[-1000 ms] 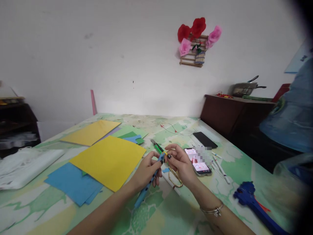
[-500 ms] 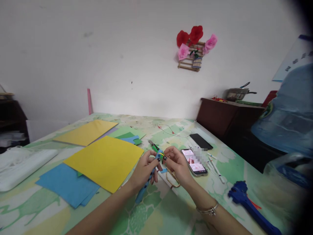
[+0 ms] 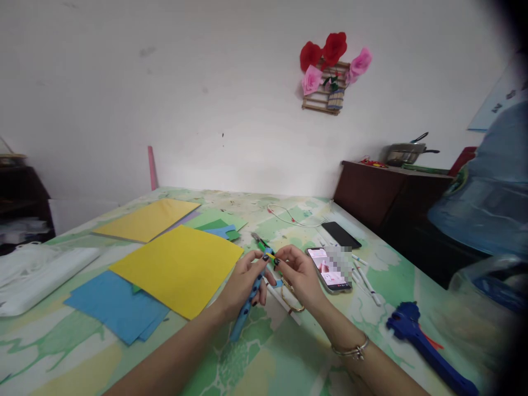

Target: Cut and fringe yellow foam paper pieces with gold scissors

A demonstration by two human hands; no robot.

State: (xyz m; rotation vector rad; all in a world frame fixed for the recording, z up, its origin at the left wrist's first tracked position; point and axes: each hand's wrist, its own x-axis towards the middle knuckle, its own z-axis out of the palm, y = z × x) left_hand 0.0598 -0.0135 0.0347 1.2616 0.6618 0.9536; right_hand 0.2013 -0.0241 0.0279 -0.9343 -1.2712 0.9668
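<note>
My left fingers (image 3: pixel 266 257) gripped a dark-spotted blue stick (image 3: pixel 246 311); my right fingers (image 3: pixel 276 262) pinched a small yellow strip (image 3: pixel 270 255) at its top.

Your forearms come in from the lower left and lower right and converge, so that your left hand (image 3: pixel 246 278) and right hand (image 3: pixel 300 270) sit close together in front of you, fingertips nearly meeting. Your left thumb presses toward curled fingers in a closed grip, its dark nail showing; your right thumb and forefinger are drawn together in a pinch, the wrist angled inward toward the left.
</note>
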